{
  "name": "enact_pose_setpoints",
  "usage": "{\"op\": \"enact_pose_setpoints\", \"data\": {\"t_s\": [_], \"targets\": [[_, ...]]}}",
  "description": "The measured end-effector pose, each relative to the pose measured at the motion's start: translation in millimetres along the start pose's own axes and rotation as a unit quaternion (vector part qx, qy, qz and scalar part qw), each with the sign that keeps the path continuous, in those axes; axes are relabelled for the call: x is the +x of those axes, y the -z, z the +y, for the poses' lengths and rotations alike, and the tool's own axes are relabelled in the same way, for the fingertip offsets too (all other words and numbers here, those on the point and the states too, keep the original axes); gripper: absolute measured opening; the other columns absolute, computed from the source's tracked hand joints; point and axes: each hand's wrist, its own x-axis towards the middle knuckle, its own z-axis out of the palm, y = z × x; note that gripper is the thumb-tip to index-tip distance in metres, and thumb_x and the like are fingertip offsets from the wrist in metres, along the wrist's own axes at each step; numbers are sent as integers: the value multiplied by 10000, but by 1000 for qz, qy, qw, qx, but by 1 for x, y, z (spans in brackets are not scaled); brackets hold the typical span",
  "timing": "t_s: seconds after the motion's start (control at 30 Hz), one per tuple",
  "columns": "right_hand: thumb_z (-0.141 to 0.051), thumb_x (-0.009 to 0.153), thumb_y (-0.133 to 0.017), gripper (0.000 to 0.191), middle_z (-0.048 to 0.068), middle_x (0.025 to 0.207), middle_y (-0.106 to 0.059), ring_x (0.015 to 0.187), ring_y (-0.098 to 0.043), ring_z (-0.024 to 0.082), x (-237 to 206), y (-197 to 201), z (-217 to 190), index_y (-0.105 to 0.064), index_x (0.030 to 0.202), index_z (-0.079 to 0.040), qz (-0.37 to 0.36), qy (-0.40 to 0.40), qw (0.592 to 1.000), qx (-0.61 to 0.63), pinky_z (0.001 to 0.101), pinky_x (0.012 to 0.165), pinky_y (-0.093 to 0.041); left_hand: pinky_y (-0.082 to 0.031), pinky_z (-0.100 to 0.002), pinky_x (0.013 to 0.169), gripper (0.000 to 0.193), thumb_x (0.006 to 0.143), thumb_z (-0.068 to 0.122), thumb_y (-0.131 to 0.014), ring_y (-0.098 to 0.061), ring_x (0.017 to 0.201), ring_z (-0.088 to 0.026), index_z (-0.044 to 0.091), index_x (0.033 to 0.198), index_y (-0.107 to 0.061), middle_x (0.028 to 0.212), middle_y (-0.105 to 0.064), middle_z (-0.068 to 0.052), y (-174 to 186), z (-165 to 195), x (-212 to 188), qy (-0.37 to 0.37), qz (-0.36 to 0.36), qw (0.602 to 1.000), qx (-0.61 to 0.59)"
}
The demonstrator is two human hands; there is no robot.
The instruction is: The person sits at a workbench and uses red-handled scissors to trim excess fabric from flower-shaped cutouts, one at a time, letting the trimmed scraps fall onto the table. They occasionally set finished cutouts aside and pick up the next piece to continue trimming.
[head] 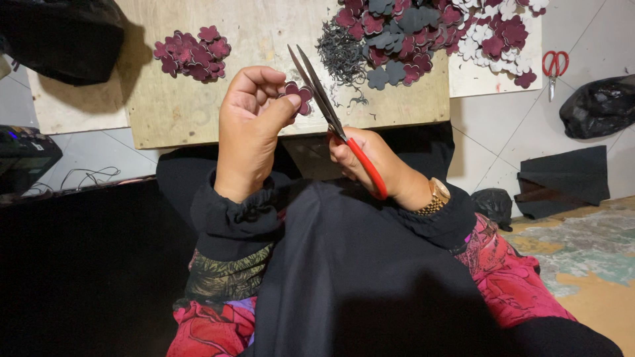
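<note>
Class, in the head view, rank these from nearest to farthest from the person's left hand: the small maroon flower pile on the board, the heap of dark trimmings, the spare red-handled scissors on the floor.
1. Small maroon flower pile, up and left of the left hand.
2. Heap of dark trimmings, up and right.
3. Spare red-handled scissors, far right on the tiled floor.

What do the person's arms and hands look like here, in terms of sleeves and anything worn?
Both hands are bare, without gloves. The left hand and the right hand each come out of a black sleeve gathered at the cuff. A gold-coloured wristwatch sits on the right wrist. Further up, patterned red and pink fabric shows beneath the black cloth.
</note>
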Motion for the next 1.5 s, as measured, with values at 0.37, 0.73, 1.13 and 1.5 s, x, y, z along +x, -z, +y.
{"op": "enact_pose_setpoints", "data": {"t_s": [0.37,0.73,1.13,1.5], "targets": [[-571,1028,-588,475,-30,846,-447,711,-419,63,9,6,19,-501,976,-107,15,5,987,160,223,628,-408,-490,-206,745,295,971,-73,-670,-646,891,-75,-15,1249,-592,1076,-720,-78,4,-4,6,2,31,999,22],[-489,1050,-578,420,-6,836,-522,693,-484,76,15,4,22,-549,1004,-72,80,7,992,95,241,602,-450,-573,-269,953,401,951,-127,-650,-697,1016,-133,-18,1327,-561,1121,-717,-107,5,-11,4,-1,3,1000,-2],[-417,1044,-582,369,-7,753,-538,612,-518,96,19,8,26,-572,935,-64,138,-54,982,120,255,552,-449,-546,-222,848,162,1000,-31,-664,-688,937,-106,-23,1151,-721,1075,-758,-93,33,-58,15,-6,29,996,89],[-424,1063,-566,385,5,730,-510,595,-514,120,20,11,42,-530,909,-73,103,-37,987,120,270,547,-424,-504,-387,1151,486,965,125,-733,-642,1327,-243,20,1426,-622,1431,-680,-153,132,-54,66,-201,286,880,321]]}}
